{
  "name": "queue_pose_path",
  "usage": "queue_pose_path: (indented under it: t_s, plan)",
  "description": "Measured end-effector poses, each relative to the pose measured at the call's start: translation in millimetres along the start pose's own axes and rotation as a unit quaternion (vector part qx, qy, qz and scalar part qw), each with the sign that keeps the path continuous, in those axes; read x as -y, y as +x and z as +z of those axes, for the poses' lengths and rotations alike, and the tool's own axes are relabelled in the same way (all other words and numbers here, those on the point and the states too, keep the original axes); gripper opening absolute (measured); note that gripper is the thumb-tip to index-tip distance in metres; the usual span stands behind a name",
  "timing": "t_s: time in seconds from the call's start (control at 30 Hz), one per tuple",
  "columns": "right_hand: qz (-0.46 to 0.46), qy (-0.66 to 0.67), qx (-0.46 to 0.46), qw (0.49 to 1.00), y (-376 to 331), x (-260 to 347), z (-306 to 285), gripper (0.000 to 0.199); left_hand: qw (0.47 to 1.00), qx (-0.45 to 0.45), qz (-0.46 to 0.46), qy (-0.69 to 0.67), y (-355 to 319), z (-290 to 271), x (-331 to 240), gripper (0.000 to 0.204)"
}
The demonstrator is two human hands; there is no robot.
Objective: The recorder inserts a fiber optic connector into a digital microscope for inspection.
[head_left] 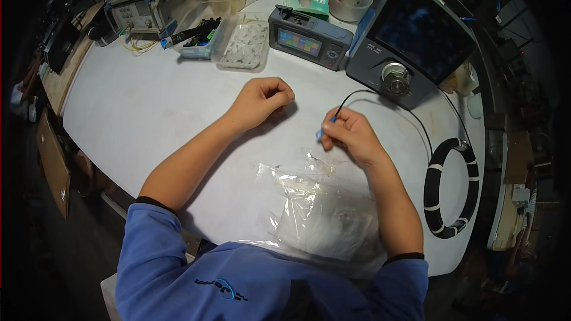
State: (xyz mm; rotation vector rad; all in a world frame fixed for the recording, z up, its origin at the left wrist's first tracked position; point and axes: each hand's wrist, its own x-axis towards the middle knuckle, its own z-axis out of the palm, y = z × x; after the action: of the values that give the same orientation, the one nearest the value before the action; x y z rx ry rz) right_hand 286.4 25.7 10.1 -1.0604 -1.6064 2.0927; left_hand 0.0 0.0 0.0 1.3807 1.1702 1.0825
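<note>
While right hand pinches blue connector of black cable, left hand rests fisted on desk; keep cable slack, w/o kinks.

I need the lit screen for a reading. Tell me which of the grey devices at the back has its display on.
The small grey handheld unit in the middle: coloured tiles glow on it. The big box to its right is dark.

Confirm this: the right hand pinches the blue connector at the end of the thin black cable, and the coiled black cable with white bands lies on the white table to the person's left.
One detail is wrong. The head view shows the coiled black cable with white bands lying to the person's right, not left. The rest holds: the right hand pinches the blue connector on the thin black cable, over the white table.
</note>
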Motion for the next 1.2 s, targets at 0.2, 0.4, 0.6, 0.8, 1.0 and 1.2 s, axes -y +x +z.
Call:
queue_pose_path:
  t_s: [0.2,0.4,0.6,0.8,1.0,1.2]
  plan:
    - [-0.210,0.177,-0.121,0.954,17.5,-6.5,9.1,0.016,0.971,0.035,-0.109,-0.211,-0.8,29.7,-4.6,0.025]
    - [-0.258,0.150,-0.137,0.944,26.6,-19.8,4.9,0.016,0.962,0.057,-0.127,-0.233,5.9,43.6,-8.0,0.024]
    - [-0.253,0.142,-0.145,0.946,24.8,-15.5,7.5,0.016,0.967,0.051,-0.125,-0.218,7.4,44.6,-6.5,0.027]
    - [-0.245,0.129,-0.150,0.949,24.5,-12.5,8.5,0.017,0.970,0.056,-0.115,-0.206,4.9,45.5,-7.0,0.028]
    - [-0.240,0.124,-0.145,0.952,21.3,-16.3,7.9,0.017,0.972,0.057,-0.109,-0.198,2.6,45.7,-8.9,0.028]
    - [-0.254,0.161,-0.158,0.940,23.8,-17.4,2.8,0.017,0.985,0.067,-0.072,-0.143,-4.5,48.3,-5.7,0.022]
